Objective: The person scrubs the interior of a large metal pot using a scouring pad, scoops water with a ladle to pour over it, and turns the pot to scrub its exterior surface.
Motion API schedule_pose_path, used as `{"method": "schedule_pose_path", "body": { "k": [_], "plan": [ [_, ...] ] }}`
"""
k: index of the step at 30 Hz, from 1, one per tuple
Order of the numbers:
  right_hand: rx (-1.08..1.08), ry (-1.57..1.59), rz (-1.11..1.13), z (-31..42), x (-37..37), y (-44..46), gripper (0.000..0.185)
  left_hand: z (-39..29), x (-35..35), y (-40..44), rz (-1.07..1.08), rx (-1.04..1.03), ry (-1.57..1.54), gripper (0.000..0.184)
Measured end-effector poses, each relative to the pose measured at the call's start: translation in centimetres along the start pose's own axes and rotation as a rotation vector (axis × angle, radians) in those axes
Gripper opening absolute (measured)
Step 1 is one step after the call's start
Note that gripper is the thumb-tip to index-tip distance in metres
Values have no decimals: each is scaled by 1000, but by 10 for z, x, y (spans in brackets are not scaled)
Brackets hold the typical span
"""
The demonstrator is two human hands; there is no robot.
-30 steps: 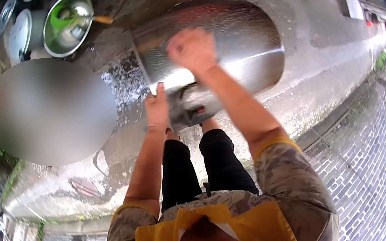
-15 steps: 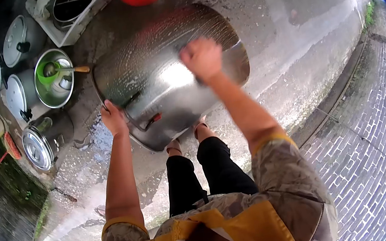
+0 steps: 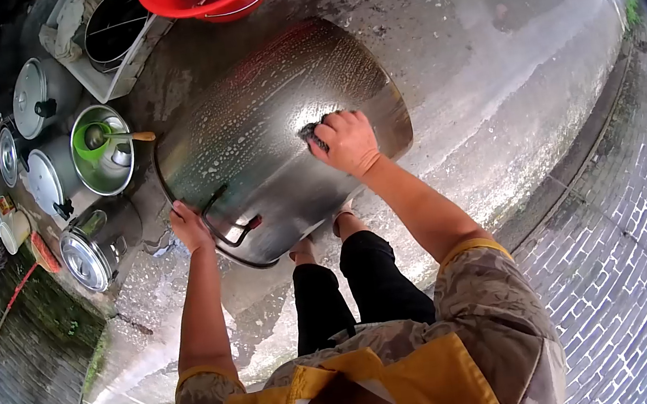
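Note:
A large steel stockpot (image 3: 247, 118) lies on its side on the concrete in front of my feet, its upper wall streaked with suds. My left hand (image 3: 193, 227) grips the pot's rim at the left end, beside a bent wire handle (image 3: 228, 223); part of its fingers are hidden behind the rim. With my right hand (image 3: 348, 143) I press a dark, curly wire scourer (image 3: 309, 133) against the pot's side, right of the middle. Its fingers are closed over the scourer.
Beyond the pot stands a red bucket (image 3: 231, 0). On the left are a steel bowl (image 3: 125, 164) holding a green container (image 3: 91, 143) and a ladle, several lidded pots (image 3: 43, 186), and a red-handled brush (image 3: 44, 253). A brick surface (image 3: 615, 245) lies at right.
My right hand has moved down and slightly left along the pot's wall with the scourer, which now shows clearly. My left hand stays at the rim; the whole view has shifted slightly.

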State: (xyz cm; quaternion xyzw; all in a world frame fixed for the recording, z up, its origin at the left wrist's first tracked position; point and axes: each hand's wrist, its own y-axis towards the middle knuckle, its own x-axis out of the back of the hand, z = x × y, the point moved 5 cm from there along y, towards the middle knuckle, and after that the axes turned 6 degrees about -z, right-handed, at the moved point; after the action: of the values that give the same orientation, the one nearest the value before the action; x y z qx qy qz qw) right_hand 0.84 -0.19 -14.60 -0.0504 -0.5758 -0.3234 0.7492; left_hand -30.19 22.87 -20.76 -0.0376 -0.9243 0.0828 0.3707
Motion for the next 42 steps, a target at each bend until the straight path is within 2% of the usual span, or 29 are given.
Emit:
{"method": "schedule_pose_path", "body": {
  "k": [1, 3, 5, 6, 7, 9, 10, 11, 13, 15, 17, 18, 19, 21, 23, 24, 26, 28, 29, 30, 31, 33, 35, 36, 37, 38, 39, 40, 42],
  "plan": [
    [-22, -24, 50, -18, -3, 5, 21, -1, -1, -1, -10, -25, -4, 42],
    [-431, -191, 153, -95, -8, 64, 24, -9, 8, -5, -28, -50, 22, 43],
    [-562, -155, 57, -148, -15, 105, 27, -17, 9, -8, 13, -63, 34, 44],
    [-522, -166, 49, -148, -13, 103, 27, -19, 8, -8, 36, 26, 75, 46],
    [-487, -181, 56, -142, -9, 90, 28, -22, 9, -5, 38, 19, 79, 46],
    [-295, -210, 35, -108, 7, 38, 24, -18, 11, -7, -58, -136, 246, 46],
    [-230, -124, 7, -89, 16, 4, 22, -7, 10, -4, -81, -142, 271, 46],
    [-191, -71, 50, -76, 21, -22, 22, -6, 10, -11, -79, -126, 269, 46],
    [-154, -104, 0, -78, 20, -11, 20, -11, 12, -14, -82, -90, 189, 45],
    [-306, -232, 112, -101, -2, 53, 22, -13, 17, -18, -62, -45, 137, 44],
    [-426, -166, 213, -136, -37, 120, 32, 2, 17, -15, -16, 14, 115, 48],
    [-426, -127, 212, -142, -46, 137, 29, -5, 11, -13, -28, 7, 108, 48],
    [-430, -124, 222, -141, -42, 120, 29, -9, 17, -17, -34, 0, 181, 47],
    [-284, -36, 20, -131, -4, 67, 26, -9, 24, -24, -49, 11, 245, 46],
    [-218, -61, 26, -120, 22, 30, 24, -9, 15, -11, -40, -68, 266, 45],
    [-201, -64, 52, -122, 28, 10, 24, -15, 15, -18, -3, -21, 144, 45],
    [-154, -51, 74, -124, 24, -11, 25, -11, 12, -18, -46, -72, 190, 44],
    [-360, -46, 46, -141, -10, 74, 25, -2, 20, -18, -84, -128, 266, 44],
    [-380, -16, 84, -146, -17, 74, 29, 5, 21, -7, -61, -72, 173, 43],
    [-442, -34, 428, -143, -45, 135, 34, 9, 17, -4, -39, -17, 81, 43],
    [-440, -55, 406, -150, -62, 145, 36, 6, 12, -5, -45, -20, 76, 43],
    [-319, -129, 271, -138, -56, 140, 32, -16, 15, -1, -21, -123, 188, 45],
    [-249, -169, 322, -103, -19, 96, 26, -20, 16, -1, -25, -114, 289, 45],
    [-182, -137, 130, -83, -11, 60, 18, -12, 12, 6, -60, -138, 349, 48],
    [-117, 25, 98, -18, 4, 16, 17, -4, 18, 0, -77, -145, 426, 50],
    [-158, 65, 143, -13, 2, 14, 16, -3, 18, 1, -72, -135, 453, 49],
    [-93, 120, 303, 25, -2, 4, 15, -5, 19, 0, -71, -136, 455, 49],
    [-16, 155, 321, 63, -12, -2, 14, -10, 17, 0, -58, -126, 425, 49],
    [137, 397, -36, 113, -8, 16, 10, -14, 15, -1, -50, -113, 397, 49]
  ]
}}
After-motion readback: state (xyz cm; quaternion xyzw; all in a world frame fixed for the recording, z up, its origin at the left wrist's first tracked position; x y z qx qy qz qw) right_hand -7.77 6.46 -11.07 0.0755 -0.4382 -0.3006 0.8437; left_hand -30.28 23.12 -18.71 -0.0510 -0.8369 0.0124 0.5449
